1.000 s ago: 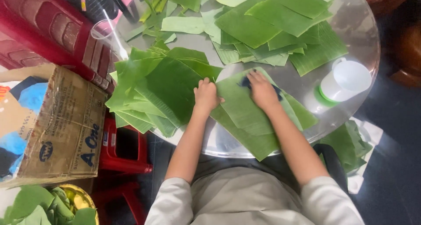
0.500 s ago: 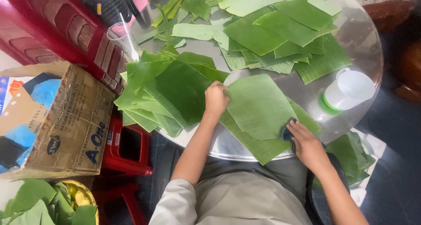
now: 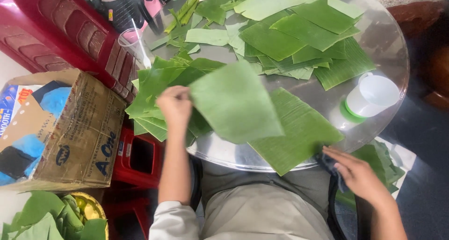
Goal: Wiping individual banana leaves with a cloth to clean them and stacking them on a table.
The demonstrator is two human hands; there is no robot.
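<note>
Since half a second ago the left hand (image 3: 175, 105) has lifted the top leaf (image 3: 234, 102) off the table, and the right hand (image 3: 358, 174) has slid back past the rim at 5 o'clock.

The round metal table (image 3: 388, 43) fills the view, with cut leaves (image 3: 299, 32) heaped at 12 o'clock. A red chair (image 3: 61, 34) lies at 10 o'clock and a cardboard box (image 3: 79, 132) at 8. A leaf stack (image 3: 154, 83) at 9 o'clock sits under the left hand, which pinches the raised leaf's edge; that leaf hides part of the ribbed leaf (image 3: 299, 132) lying flat at the rim. A white cup (image 3: 374, 97) stands at 3 o'clock. The right hand grips a dark cloth (image 3: 329, 163).
</note>
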